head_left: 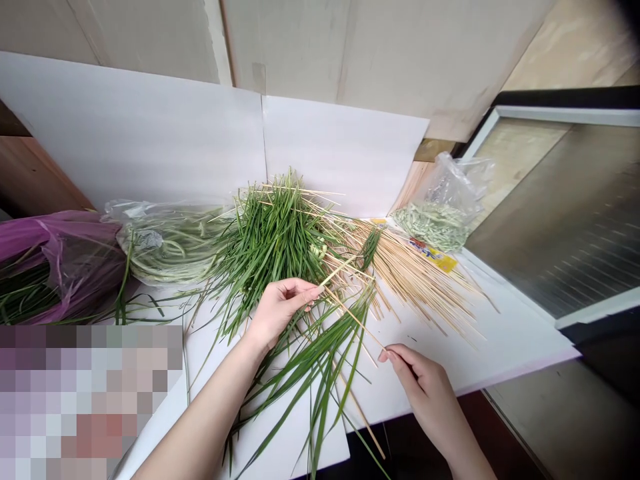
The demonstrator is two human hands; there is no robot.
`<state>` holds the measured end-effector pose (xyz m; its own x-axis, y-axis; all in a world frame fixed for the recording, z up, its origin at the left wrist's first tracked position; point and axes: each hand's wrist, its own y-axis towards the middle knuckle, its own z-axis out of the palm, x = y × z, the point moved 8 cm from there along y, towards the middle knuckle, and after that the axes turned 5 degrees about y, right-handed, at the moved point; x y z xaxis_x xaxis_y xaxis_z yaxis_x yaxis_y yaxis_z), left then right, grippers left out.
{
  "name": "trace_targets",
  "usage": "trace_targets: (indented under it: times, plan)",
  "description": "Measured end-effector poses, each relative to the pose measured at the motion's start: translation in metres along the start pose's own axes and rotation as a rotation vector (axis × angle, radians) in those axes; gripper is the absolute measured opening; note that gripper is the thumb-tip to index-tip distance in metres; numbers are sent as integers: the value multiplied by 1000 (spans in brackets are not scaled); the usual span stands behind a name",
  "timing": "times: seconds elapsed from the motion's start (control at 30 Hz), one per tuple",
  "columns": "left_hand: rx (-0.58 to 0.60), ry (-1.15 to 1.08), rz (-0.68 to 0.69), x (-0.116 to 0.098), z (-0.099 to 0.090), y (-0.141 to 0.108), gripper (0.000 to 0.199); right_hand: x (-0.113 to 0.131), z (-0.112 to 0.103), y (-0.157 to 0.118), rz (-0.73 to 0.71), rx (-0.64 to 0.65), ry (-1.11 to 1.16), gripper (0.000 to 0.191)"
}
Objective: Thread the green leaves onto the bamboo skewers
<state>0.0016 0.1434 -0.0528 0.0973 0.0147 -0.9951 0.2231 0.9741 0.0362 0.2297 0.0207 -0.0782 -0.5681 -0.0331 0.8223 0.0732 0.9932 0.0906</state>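
Observation:
My left hand [285,307] is closed, pinching a pale green stem [336,272] between thumb and fingers, beside the big heap of green leaves. Toward the lower right, my right hand [417,377] pinches the near end of a thin wooden stick [357,321]. The stick slants up left to just by the left fingertips. Long green leaves [320,353] fan out over the table between the two hands. Behind the left hand rises the heap of cut green leaves [277,233]. A pile of thin sticks [420,273] lies to its right.
The white table [500,353] ends near my right forearm. A clear bag of pale stems [170,247] and a purple bag of leaves [75,260] are at left. Another clear bag [437,213] stands back right, near a yellow label [435,255]. A framed glass panel [555,207] leans at right.

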Motion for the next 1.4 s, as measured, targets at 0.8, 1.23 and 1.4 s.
trace_targets:
  times: [0.8, 1.23, 1.4]
  plan:
    - [76, -28, -27, 4, 13, -5, 22, 8, 0, -1, -116, -49, 20, 29]
    - [391, 83, -74, 37, 73, -25, 27, 22, 20, -1, -184, -26, 77, 28]
    - [404, 124, -52, 42, 85, -33, 29, 22, 25, 2, -185, -55, 109, 31]
